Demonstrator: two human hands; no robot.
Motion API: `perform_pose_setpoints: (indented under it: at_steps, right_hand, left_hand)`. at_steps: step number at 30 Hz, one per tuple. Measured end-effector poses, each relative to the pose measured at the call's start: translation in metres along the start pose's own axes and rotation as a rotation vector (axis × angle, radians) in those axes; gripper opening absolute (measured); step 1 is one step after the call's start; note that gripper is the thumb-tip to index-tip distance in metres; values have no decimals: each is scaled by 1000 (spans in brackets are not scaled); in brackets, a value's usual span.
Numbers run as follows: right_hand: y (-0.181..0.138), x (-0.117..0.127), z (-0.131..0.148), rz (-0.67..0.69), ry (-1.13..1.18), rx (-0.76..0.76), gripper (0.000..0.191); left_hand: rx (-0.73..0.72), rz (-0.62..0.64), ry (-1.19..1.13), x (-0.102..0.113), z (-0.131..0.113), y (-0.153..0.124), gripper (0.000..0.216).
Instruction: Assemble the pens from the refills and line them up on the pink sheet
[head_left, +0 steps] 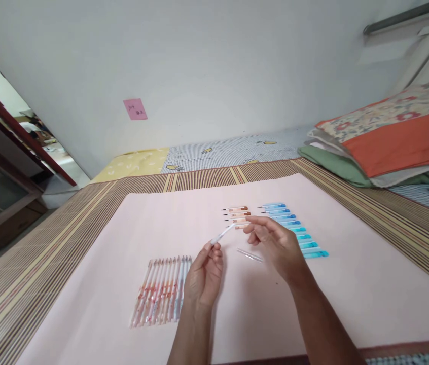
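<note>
My left hand (205, 274) pinches a slim whitish pen (222, 235) near its lower end, and the pen slants up to the right. Just off its far end, my right hand (275, 246) is held with the index finger stretched out and the other fingers loosely bent; nothing shows in it. Beneath the hands lies a clear, narrow plastic piece (249, 255) on the pale pink sheet (123, 233). Several pens with reddish and bluish patterns (159, 294) lie side by side at left, partly behind my left hand.
Beyond my right hand are short rows of brown-ended pens (242, 214) and blue-to-turquoise pens (277, 211), some covered by the hand. A striped mat (73, 218) lies under the sheet. Folded bedding (397, 137) is piled at right; a pink note (135, 109) is on the wall.
</note>
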State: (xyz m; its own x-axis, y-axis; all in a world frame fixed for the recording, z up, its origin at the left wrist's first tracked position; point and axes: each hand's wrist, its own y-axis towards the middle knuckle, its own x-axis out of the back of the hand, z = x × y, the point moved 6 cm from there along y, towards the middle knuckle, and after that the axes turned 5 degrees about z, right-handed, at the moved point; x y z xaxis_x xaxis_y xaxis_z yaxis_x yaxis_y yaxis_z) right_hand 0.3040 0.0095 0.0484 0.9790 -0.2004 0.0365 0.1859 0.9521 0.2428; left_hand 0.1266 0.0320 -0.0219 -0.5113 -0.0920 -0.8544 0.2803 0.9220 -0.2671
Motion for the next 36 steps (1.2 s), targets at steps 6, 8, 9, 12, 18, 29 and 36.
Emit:
perform_pose_setpoints:
  at_steps: [6,8,9,12,18,29,36]
  right_hand:
    - [-2,21,-41,176,-627,-217,7]
    - [-5,24,-58,225,-838,-305,9]
    - [-6,24,-64,243,-904,-323,11]
    - [-7,19,-71,278,-962,-314,14]
    - [1,22,-73,134,-688,-273,10]
    - [6,45,-28,-190,221,-39,26]
    - [3,42,-17,-155,102,2,25]
  left_hand:
    - [73,4,-256,-1,-2,-1,22]
    - [62,1,-242,-1,-3,-1,22]
    - [53,-10,-221,0,-3,0,21]
    - [24,-48,-157,5,-2,2,19]
    - [-8,-115,-111,10,-1,3,24]
    - [-75,-156,-49,9,-4,2,23]
    - [-94,-111,28,8,-4,2,19]
